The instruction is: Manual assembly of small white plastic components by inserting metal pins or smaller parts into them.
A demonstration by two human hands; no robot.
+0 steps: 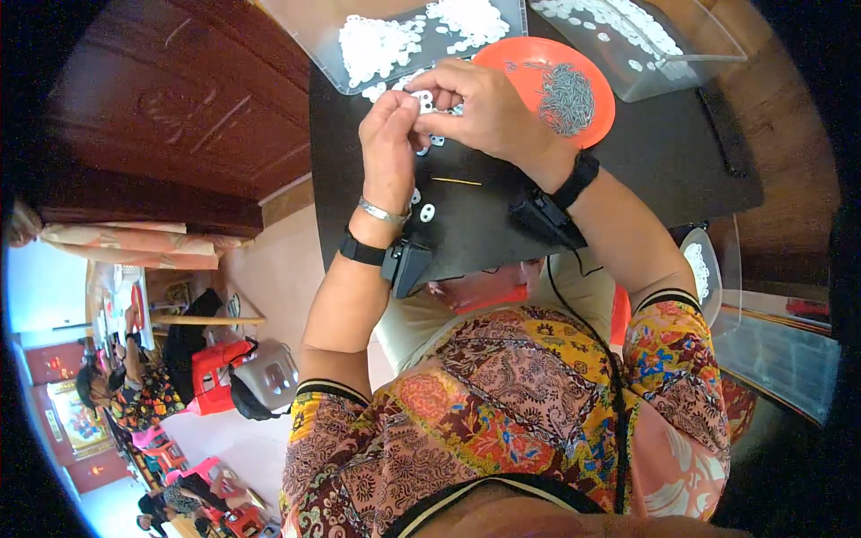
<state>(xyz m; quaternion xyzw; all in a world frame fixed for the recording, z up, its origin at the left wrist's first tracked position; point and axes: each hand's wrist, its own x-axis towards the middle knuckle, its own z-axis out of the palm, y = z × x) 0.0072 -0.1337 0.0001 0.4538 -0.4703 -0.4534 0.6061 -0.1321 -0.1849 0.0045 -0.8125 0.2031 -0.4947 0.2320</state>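
Observation:
My left hand (388, 139) and my right hand (480, 103) meet above the dark table, their fingertips closed together on a small white two-hole plastic piece (426, 100). My fingers partly cover it, so I cannot tell whether anything else is pinched there. A few like pieces lie under and beside the hands; one white oval piece (428, 212) rests nearer to me. Just to the right of my hands is an orange plate (594, 134) with a heap of thin grey metal pins (567, 100). A thin yellowish stick (456, 182) lies below the hands.
Beyond my hands stands a clear plastic bin (316, 40) with many white pieces. Another clear bin (713, 56) with similar pieces is at the far right. A container of white pieces (698, 269) sits low on the right. Other people are in the background at left.

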